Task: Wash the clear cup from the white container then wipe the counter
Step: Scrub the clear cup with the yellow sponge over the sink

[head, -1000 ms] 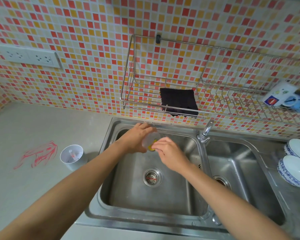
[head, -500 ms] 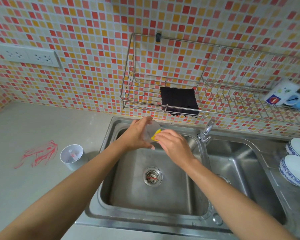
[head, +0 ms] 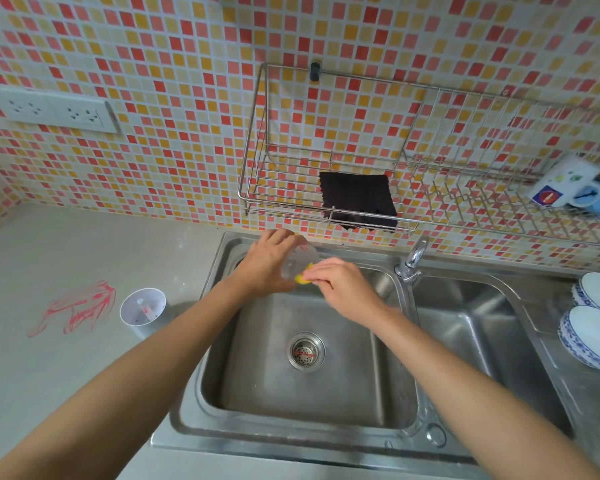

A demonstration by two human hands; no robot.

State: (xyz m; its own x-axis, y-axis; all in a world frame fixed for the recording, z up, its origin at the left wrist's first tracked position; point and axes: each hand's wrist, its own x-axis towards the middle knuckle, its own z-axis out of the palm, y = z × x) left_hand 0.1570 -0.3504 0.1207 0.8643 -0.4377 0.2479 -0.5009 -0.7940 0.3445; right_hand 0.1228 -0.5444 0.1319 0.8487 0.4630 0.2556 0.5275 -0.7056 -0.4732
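Stainless sink [head: 219, 368], left basin: the left hand [head: 269, 268] is clamped around the clear cup [head: 300, 259] near the back rim, and the right hand [head: 343, 285] pinches a yellow sponge [head: 301, 278] against it. White container [head: 143, 311] stands on the counter [head: 66, 375], just beside the sink's left edge.
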